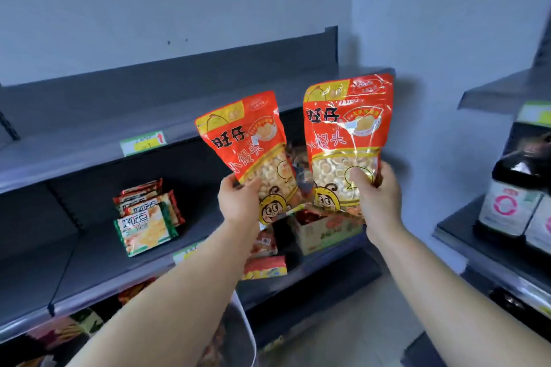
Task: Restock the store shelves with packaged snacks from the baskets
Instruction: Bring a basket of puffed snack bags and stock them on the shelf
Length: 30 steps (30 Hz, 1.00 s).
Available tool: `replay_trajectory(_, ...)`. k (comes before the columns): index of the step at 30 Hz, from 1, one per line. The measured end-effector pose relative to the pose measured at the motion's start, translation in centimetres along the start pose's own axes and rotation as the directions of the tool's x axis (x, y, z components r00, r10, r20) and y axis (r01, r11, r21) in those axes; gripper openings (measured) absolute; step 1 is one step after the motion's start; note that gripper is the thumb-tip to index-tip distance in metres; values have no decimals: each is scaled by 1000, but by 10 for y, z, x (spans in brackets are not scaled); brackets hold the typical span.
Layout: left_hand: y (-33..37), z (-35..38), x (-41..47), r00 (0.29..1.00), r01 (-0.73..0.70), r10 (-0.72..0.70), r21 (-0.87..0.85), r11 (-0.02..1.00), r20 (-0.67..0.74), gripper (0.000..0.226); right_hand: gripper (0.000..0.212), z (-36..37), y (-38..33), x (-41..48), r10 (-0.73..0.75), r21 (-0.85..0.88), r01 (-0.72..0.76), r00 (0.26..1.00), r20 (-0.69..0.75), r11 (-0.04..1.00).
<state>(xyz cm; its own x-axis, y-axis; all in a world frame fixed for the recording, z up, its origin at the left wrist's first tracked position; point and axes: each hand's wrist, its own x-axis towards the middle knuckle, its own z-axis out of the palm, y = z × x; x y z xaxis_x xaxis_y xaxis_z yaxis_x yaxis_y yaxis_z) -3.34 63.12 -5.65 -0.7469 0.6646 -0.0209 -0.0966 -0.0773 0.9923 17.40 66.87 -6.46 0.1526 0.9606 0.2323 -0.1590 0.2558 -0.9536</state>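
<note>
I hold two red and yellow snack bags with small round biscuits showing through clear windows. My left hand (pixel 238 202) grips the lower corner of the left snack bag (pixel 247 140), which tilts to the left. My right hand (pixel 377 192) grips the bottom of the right snack bag (pixel 346 128), which stands upright. Both bags hang in the air in front of the grey top shelf (pixel 89 140) and the middle shelf (pixel 98 271). A grey basket (pixel 243 334) shows partly under my left forearm, with packets inside it.
A stack of green and orange cracker packs (pixel 146 214) lies on the middle shelf at left. A cardboard box (pixel 325 232) of red packets and loose red packets (pixel 264 267) sit behind the bags. Dark bottles (pixel 515 185) stand on another shelf unit at right.
</note>
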Motion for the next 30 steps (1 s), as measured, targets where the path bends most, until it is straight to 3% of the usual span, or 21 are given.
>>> replay_trajectory(7, 71, 103, 48, 994, -111, 111, -82, 990, -2, 34, 10, -8, -43, 116, -81, 79, 83, 996, -25, 993)
replay_trajectory(13, 123, 161, 94, 961, -256, 248, -54, 965, -124, 32, 6, 15, -62, 201, -157, 27, 158, 987, -19, 987)
replay_trajectory(15, 137, 173, 111, 945, -292, 285, -27, 956, -159, 31, 17, 27, -64, 227, -159, 10, 159, 987, -23, 987)
replay_trajectory(23, 172, 215, 216, 946, -290, 286, -6, 957, -152, 34, 12, 90, -63, 323, -197, 84, 194, 980, 31, 977)
replay_trajectory(30, 192, 263, 338, 973, -222, 222, 1, 975, -71, 15, 12, 155, -53, 416, -183, 101, 181, 983, 11, 978)
